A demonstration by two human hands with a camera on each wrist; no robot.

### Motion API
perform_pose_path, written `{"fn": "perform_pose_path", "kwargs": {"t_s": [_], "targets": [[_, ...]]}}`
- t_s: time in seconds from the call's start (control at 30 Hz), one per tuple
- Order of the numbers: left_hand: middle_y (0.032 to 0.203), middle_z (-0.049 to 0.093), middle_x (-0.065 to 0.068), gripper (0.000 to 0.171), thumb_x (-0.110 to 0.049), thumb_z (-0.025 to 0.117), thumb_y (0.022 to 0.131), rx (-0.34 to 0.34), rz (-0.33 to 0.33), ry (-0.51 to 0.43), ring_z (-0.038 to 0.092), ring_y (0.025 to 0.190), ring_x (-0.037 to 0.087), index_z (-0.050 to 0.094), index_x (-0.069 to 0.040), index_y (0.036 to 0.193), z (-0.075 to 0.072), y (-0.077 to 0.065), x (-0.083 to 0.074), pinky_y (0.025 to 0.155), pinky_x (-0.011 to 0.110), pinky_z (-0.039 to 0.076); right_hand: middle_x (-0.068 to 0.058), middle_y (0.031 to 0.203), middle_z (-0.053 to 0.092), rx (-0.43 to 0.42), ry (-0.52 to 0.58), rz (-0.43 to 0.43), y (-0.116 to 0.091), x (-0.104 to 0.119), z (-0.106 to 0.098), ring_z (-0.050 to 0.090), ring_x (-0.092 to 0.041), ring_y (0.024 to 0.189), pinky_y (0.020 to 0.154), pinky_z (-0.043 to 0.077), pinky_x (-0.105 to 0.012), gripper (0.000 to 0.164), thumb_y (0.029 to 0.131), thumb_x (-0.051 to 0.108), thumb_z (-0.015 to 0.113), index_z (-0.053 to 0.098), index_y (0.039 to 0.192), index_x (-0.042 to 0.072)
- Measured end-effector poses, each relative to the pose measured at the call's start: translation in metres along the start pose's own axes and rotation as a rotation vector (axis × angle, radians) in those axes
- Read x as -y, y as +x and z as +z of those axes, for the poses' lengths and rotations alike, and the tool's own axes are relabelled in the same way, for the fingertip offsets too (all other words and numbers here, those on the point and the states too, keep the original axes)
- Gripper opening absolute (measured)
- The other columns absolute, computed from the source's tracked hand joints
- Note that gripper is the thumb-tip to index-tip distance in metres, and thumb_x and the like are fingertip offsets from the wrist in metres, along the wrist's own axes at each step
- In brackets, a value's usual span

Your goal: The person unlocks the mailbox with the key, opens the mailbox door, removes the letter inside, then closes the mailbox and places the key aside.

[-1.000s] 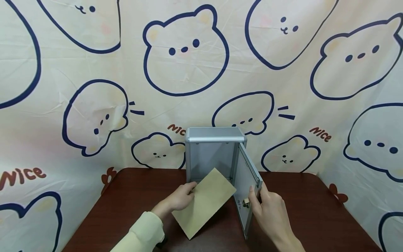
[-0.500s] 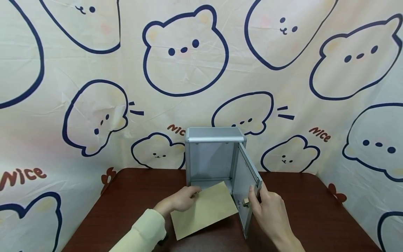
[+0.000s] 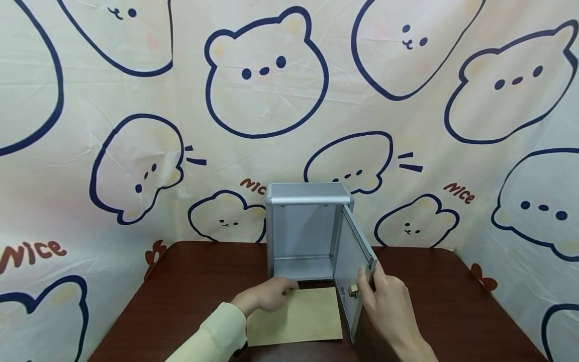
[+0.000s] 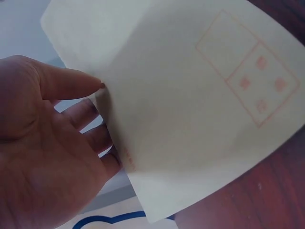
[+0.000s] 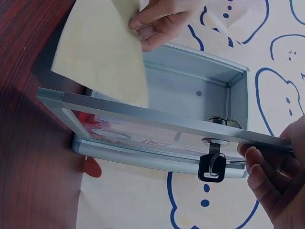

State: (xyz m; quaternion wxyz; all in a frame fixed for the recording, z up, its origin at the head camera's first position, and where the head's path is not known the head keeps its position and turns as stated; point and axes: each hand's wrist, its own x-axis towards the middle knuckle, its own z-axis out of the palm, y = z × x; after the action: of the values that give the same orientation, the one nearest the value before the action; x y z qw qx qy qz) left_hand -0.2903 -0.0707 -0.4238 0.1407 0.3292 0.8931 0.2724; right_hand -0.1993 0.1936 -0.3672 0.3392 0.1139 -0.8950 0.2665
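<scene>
Envelope: pale-yellow rectangular paper envelope (image 3: pixel 312 319), lower centre of the head view, in front of the box; faint red printed squares on the face seen in the left wrist view. Whether it touches the table cannot be told.
Left hand: left hand (image 3: pixel 271 295), in a pale-yellow sleeve (image 3: pixel 212 332) — thumb on one face of the envelope, fingers behind, pinching it by an edge.
Box: silver-grey upright metal box (image 3: pixel 309 192), centre of the head view, front side uncovered, interior visible.
Door: silver-framed hinged panel door (image 3: pixel 352 261), swung outward on the right side of the box, brass-coloured lock (image 3: pixel 353 290) on its inner face.
Right hand: right hand (image 3: pixel 392 304), lower right of the head view — thumb and fingers curled about the door's free edge.
Key: black-headed key (image 5: pixel 212 167) with a metal ring, lower right of the right wrist view, in the door's outer face.
Table: dark red-brown wooden table (image 3: pixel 194 281), lower part of the head view.
Backdrop: cream cloth (image 3: pixel 267 108) with navy-outlined bear heads.
</scene>
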Motion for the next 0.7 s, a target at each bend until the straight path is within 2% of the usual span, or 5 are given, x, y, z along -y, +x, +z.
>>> {"fn": "perform_pose_path", "kwargs": {"t_s": [0.2,0.33,0.47,0.57,0.7], "targets": [[0.131,0.066,0.013,0.04,0.01,0.046,0.096,0.019,-0.023,0.028,0.058,0.126,0.026,0.068,-0.004,0.126,0.007,0.002,0.001,0.102,0.039,0.05,0.017,0.052,0.029,0.007,0.006,0.009,-0.001,0.001,0.0,0.028,0.002,0.043,0.04,0.028,-0.021,0.026,0.104,0.015,0.059,0.048,0.08,0.017],[0.128,0.067,0.011,0.036,0.009,0.049,0.096,0.013,-0.028,0.036,0.06,0.121,0.023,0.069,-0.007,0.121,0.012,0.002,0.005,0.097,0.036,0.051,0.017,0.052,0.03,0.011,0.008,0.011,-0.001,0.0,0.0,0.027,0.002,0.043,0.04,0.028,-0.021,0.027,0.104,0.015,0.059,0.048,0.08,0.017],[0.124,0.068,0.011,0.034,0.009,0.052,0.095,-0.001,-0.044,0.016,0.06,0.108,0.017,0.07,-0.009,0.119,0.018,0.003,0.008,0.09,0.033,0.051,0.017,0.052,0.029,0.014,0.009,0.012,-0.001,0.0,0.0,0.026,0.003,0.043,0.039,0.028,-0.021,0.021,0.104,0.015,0.059,0.052,0.084,0.015],[0.121,0.068,0.009,0.035,0.009,0.055,0.092,0.0,-0.065,-0.004,0.056,0.097,0.014,0.07,-0.01,0.117,0.022,0.004,0.008,0.085,0.03,0.05,0.017,0.053,0.03,0.013,0.004,0.008,-0.001,-0.001,0.001,0.025,0.003,0.043,0.039,0.027,-0.02,0.015,0.104,0.015,0.059,0.056,0.089,0.013],[0.117,0.068,0.008,0.036,0.009,0.056,0.09,0.005,-0.072,-0.014,0.054,0.093,0.012,0.069,-0.011,0.116,0.027,0.005,0.007,0.083,0.029,0.05,0.017,0.053,0.03,0.008,-0.003,0.005,-0.001,-0.002,0.001,0.025,0.003,0.044,0.04,0.027,-0.02,0.012,0.104,0.015,0.059,0.057,0.092,0.012]]}}
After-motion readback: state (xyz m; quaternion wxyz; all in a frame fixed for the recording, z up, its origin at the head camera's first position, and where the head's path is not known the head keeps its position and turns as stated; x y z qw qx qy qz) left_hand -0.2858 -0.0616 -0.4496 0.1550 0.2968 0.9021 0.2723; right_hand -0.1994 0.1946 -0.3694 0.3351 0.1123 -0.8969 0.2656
